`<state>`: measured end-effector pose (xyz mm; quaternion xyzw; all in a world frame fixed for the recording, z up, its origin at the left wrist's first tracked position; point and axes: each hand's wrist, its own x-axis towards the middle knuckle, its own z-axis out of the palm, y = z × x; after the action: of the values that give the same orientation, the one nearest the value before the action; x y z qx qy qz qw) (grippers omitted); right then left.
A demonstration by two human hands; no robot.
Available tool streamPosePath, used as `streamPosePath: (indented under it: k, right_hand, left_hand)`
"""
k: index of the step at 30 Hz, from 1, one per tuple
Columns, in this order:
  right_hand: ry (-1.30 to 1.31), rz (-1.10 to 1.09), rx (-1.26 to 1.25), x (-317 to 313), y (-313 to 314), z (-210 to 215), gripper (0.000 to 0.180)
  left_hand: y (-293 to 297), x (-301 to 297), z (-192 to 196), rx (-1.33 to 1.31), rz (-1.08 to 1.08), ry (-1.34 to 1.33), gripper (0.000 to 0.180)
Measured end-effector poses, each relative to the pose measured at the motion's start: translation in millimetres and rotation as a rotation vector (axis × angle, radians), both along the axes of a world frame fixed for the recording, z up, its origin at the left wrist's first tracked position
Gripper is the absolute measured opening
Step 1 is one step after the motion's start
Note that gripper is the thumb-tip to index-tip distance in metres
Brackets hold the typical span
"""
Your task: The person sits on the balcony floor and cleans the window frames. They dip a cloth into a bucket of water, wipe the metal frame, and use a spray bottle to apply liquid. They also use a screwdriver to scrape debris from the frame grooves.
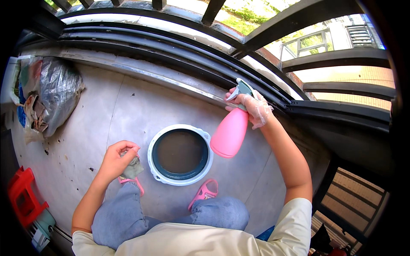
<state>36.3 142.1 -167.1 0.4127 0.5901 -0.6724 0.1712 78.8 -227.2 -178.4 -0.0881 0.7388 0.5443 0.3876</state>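
Note:
My right hand [253,108], in a clear plastic glove, grips a pink spray bottle [229,133] by its neck below the grey and white trigger head [244,89]. The bottle tilts, its base toward me, with its head near the window ledge. Bare and closed, my left hand [118,158] holds a grey-green cloth [133,168] that hangs beneath the fingers, above my left knee. Between the two hands a round basin [152,167] with a pale rim and dark inner wall stands on the floor, holding murky brown water [179,150].
Dark window bars [252,36] and a sliding track [171,55] run along the far side. A stuffed plastic bag [62,94] stands at the left, with a red plastic stool [27,198] nearer me. Pink sandals [204,192] are by the basin. Dark crumbs dot the grey tiled floor [96,128].

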Motion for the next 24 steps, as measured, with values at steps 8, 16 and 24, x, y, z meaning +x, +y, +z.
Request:
streamPosePath:
  k: [8,16,24]
  right_hand:
    - [-0.043,0.061,-0.045,-35,-46,7,0.025]
    - [-0.035,0.364,0.171,-73,-96,16,0.021]
    - [-0.085,0.430,0.111,-143,-166,19,0.035]
  left_hand:
    - [-17,1,13,0.070,0.034,-0.068,0.014]
    - [-72,18,11,0.198,0.192,0.007,0.016]
    - [-104,26,27,0.264,0.345,0.021,0.015]
